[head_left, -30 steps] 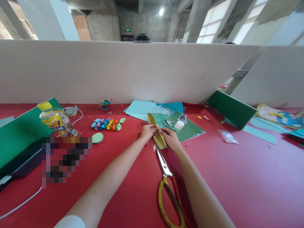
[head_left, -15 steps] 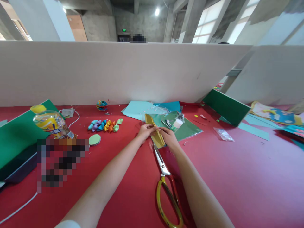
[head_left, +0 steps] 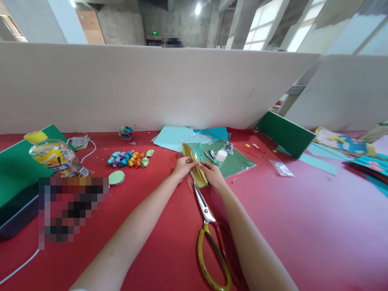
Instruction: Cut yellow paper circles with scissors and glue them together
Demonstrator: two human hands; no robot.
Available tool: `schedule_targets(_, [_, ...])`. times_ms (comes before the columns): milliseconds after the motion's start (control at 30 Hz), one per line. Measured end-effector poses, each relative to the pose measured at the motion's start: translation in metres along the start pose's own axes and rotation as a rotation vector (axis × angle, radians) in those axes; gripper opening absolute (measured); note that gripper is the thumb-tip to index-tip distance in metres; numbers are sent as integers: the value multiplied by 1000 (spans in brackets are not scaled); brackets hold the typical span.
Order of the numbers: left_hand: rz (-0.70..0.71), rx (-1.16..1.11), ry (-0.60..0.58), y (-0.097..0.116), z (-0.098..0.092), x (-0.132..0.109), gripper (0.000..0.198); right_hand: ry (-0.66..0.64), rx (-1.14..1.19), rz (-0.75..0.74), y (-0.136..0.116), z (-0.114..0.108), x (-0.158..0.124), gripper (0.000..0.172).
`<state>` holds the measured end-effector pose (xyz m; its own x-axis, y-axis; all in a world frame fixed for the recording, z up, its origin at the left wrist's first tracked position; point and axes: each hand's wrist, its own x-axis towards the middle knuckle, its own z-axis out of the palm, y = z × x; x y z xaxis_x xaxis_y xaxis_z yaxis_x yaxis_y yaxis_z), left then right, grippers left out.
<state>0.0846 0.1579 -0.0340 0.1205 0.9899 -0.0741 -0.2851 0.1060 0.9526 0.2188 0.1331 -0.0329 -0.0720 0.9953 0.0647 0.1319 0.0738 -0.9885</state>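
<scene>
Both my hands meet on a folded sheet of yellow paper (head_left: 198, 176) at the middle of the red table. My left hand (head_left: 183, 167) pinches its left side, and my right hand (head_left: 211, 173) grips it from the right, the fingertips almost touching. Just below the paper lies a large pair of scissors (head_left: 206, 212) with yellow and red handles, its blades pointing toward my hands. Beyond my right hand, a glue stick (head_left: 220, 157) with a white cap rests on green paper (head_left: 239, 161) in clear film.
A row of colourful twisted paper pieces (head_left: 130, 159) and a round green disc (head_left: 117, 178) lie left. Farther left leans a drink bottle (head_left: 54, 157). Light blue sheets (head_left: 171, 138) lie at the back before a white partition (head_left: 151, 85). A green board (head_left: 286, 134) stands right.
The view has shifted slightly. Both hands stay on the yellow paper, with no clear change in their grip. The scissors lie as before.
</scene>
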Motion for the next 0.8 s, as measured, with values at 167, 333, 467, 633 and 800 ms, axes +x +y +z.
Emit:
schedule_targets(167, [6,6,9,-1,-1,0,39,-3,35,13,2,0,0,36])
schedule_targets(333, [7,14,18,1,0,0,36,9,114,57,-1,0,-1,35])
schedule_targets(467, [8,29,19,1,0,0,37,35,191,122,-5,1,-3,34])
schedule_targets(633, [12,63,15,0,-1,2,38,38,256,184,-9,2,-4,37])
schedule_targets(800, [20,107,-25,2,-2,1,42,80,186,158,-11,3,-4,38])
